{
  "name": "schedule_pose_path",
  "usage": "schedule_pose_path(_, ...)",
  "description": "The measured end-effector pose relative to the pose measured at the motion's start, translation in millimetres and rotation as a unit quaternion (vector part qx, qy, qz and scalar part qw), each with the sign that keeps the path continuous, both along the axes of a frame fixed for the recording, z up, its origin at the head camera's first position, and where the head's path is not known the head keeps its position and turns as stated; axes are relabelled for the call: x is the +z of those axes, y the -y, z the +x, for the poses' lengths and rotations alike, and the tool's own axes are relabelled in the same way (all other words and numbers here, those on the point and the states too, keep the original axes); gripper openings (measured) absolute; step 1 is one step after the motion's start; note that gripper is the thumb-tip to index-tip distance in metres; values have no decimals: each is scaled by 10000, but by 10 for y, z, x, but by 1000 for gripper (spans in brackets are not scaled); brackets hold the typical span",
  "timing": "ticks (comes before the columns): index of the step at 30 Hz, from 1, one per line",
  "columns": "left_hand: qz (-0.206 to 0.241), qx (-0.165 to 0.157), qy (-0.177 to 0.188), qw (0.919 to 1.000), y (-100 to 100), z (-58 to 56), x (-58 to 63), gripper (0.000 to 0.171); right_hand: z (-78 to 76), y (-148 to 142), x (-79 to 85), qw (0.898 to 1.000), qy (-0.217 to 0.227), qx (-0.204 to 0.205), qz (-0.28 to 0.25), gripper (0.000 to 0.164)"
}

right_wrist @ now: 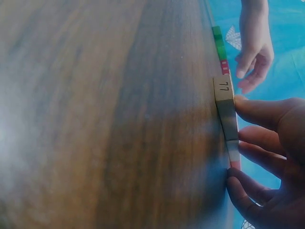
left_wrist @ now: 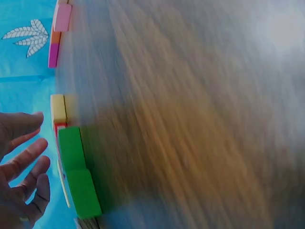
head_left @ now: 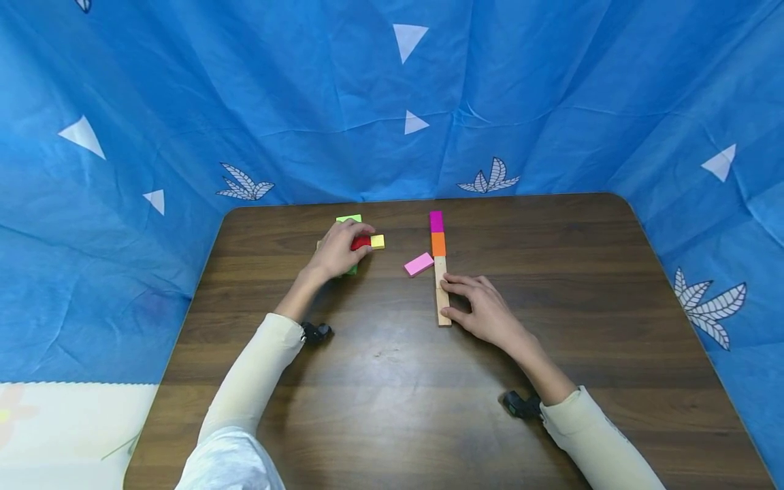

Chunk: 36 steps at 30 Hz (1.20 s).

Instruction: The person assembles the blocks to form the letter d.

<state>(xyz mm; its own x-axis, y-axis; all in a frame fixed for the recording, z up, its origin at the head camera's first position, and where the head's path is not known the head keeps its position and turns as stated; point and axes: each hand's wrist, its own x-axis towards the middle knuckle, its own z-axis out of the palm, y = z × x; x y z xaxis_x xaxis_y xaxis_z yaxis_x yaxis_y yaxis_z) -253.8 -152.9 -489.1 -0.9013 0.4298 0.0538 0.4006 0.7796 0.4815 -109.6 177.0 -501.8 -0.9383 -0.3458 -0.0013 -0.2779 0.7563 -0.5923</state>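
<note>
My left hand (head_left: 340,250) is over a group of blocks, with its thumb and fingers parted around a red block (head_left: 361,242). In the left wrist view the fingers stand apart from two green blocks (left_wrist: 71,148) and a yellow block (left_wrist: 58,109). My right hand (head_left: 484,312) touches the right side of two plain wooden blocks (head_left: 443,306) laid end to end, thumb toward the near end. The number 77 shows on the near wooden block (right_wrist: 224,88). Ahead of them in the same row lie an orange block (head_left: 438,244) and a magenta block (head_left: 436,221).
A pink block (head_left: 419,265) lies at a slant just left of the row. A light green block (head_left: 349,218) shows behind my left hand. The brown wooden table (head_left: 386,408) is bordered at the back by a blue patterned cloth (head_left: 343,102).
</note>
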Motion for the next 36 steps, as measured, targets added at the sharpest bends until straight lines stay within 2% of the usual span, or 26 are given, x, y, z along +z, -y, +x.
schedule_pose_path(5, -431, 250, 61, 9987, 89, -31, -12, 39, 3, 7, -1, 10000, -26, 0, -12, 61)
schedule_pose_path(12, -643, 381, 149, 9971, 168, -103, -45, 40, -14, 4, -4, 10000, -48, 17, -49, 60)
schedule_pose_path(26, -730, 393, 225, 9963, 200, -107, -59, 36, 2, 9, 6, 10000, -31, 1, -20, 60)
schedule_pose_path(36, -497, 475, 309, 9972, 203, -107, -56, 35, -5, 13, -2, 10000, -64, 7, -20, 59)
